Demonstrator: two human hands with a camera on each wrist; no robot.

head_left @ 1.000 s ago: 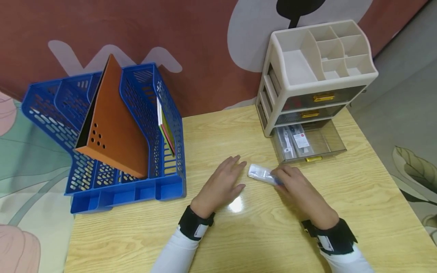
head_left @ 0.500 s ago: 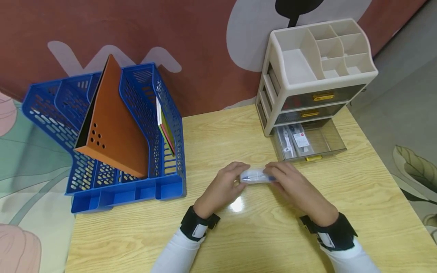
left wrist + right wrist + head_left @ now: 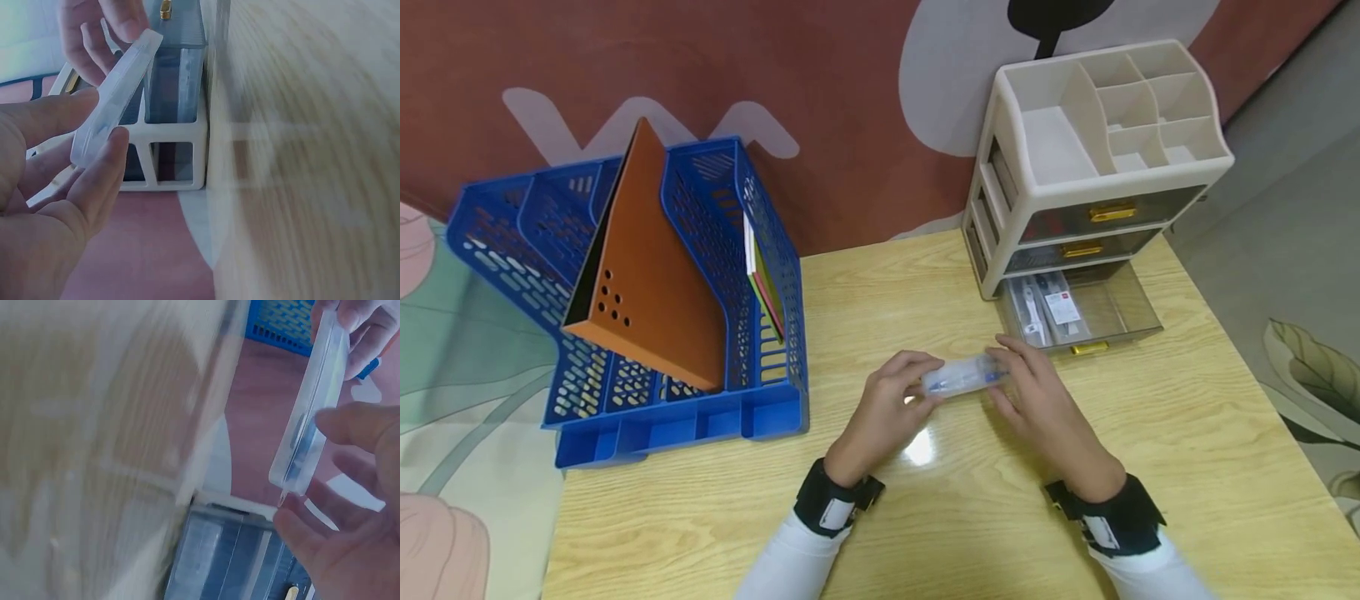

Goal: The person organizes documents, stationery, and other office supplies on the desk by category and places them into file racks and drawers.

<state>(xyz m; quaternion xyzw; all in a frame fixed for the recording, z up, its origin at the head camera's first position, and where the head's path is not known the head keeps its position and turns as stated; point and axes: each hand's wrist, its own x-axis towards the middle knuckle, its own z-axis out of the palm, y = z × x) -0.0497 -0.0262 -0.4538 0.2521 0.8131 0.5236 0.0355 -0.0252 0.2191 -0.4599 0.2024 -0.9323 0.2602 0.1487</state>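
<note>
Between both hands, raised off the table, is a slim translucent plastic case [image 3: 958,377] with something blue inside. My left hand [image 3: 887,412] pinches its left end, thumb on one side and fingers on the other, as the left wrist view shows. The right hand [image 3: 1045,412] has its fingers round the other end; in the right wrist view one fingertip [image 3: 325,425] lies against the case's side and another [image 3: 287,525] is right at its lower end. An open lower drawer [image 3: 1120,308] behind the right hand holds several clear packages [image 3: 1033,312], one bearing a white label.
The drawer belongs to a cream desktop organizer [image 3: 1037,179] with divided compartments on top. At left stands a blue file rack [image 3: 775,421] with an orange folder [image 3: 655,283] and thin booklets [image 3: 763,287]. Everything sits on a wood-grain table [image 3: 880,283] against a patterned wall covering.
A second ago the case lay near the table in the right hand alone. The left hand has since taken its other end; the case is now raised and turned, its right end farther back.
</note>
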